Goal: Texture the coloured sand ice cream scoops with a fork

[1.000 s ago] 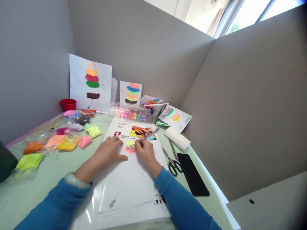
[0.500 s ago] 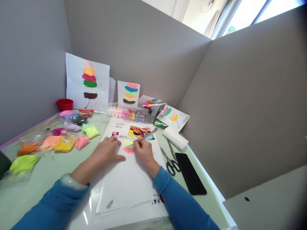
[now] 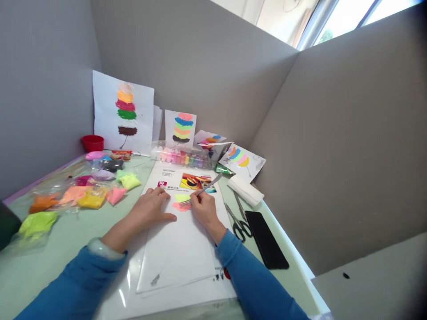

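Observation:
My right hand (image 3: 205, 211) is closed around a metal fork (image 3: 209, 183), its handle slanting up to the right. The tines lie on a pink clay patch (image 3: 180, 208) on the white paper (image 3: 176, 253). A yellow-green clay patch (image 3: 182, 198) touches the pink one on its far side. Flat on the left part of the paper rests my left hand (image 3: 151, 209), fingers stretched out and thumb toward the pink patch; nothing is in it. Under the paper is a white printed packet (image 3: 167, 173) with a colour picture.
Bags of coloured clay (image 3: 90, 197) lie at the left, near a red cup (image 3: 92, 143). Finished pictures (image 3: 123, 111) lean on the partition behind a plastic clay pack (image 3: 182, 156). At right are scissors (image 3: 240, 224), a tissue roll (image 3: 246, 190) and a black phone (image 3: 267, 240).
The fork's tines have moved slightly down and right, from the border of the two patches onto the pink one. My left hand keeps its place on the paper. The view has shifted slightly.

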The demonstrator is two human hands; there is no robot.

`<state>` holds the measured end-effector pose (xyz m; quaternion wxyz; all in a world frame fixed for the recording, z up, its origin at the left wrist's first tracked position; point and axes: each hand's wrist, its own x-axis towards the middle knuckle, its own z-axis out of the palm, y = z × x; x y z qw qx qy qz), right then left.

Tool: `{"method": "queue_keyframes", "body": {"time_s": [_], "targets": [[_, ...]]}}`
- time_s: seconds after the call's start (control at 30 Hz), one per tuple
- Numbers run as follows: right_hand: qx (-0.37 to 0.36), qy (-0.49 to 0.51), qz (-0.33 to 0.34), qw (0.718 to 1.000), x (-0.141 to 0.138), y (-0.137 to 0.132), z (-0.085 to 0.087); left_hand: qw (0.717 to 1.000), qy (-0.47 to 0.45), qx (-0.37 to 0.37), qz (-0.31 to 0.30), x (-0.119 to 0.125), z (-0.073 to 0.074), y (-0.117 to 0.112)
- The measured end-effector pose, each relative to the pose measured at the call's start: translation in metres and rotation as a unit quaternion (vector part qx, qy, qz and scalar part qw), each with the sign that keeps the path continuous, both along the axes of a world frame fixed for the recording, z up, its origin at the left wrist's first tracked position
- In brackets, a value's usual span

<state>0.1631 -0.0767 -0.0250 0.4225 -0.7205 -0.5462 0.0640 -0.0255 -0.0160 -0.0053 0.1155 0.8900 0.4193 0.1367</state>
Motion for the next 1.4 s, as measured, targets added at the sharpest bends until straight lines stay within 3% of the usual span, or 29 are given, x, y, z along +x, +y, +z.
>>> {"method": "queue_keyframes", "body": {"time_s": [0.2, 0.43, 0.7, 0.93, 1.17, 1.4], "targets": [[0.017, 0.054, 0.06, 0.997, -0.007, 0.001, -0.003, 1.0, 0.016, 0.007, -0.004, 0.0, 0.003, -0.003], [-0.001, 0.007, 0.008, 1.0, 0.004, 0.0, -0.001, 1.0, 0.016, -0.01, -0.003, 0.0, 0.007, -0.005], [0.0, 0.05, 0.05, 0.997, -0.012, -0.001, 0.002, 1.0, 0.016, 0.01, -0.013, -0.001, 0.001, -0.002], [-0.027, 0.0, -0.004, 1.0, -0.003, 0.001, 0.004, 1.0, 0.006, 0.007, -0.007, -0.001, 0.0, -0.003], [-0.017, 0.038, 0.045, 0.998, -0.016, 0.001, 0.003, 0.999, 0.023, 0.018, -0.014, -0.001, 0.001, -0.003], [-0.041, -0.027, -0.019, 0.999, -0.005, 0.003, 0.005, 1.0, 0.018, 0.004, -0.006, -0.001, 0.003, -0.004]]}}
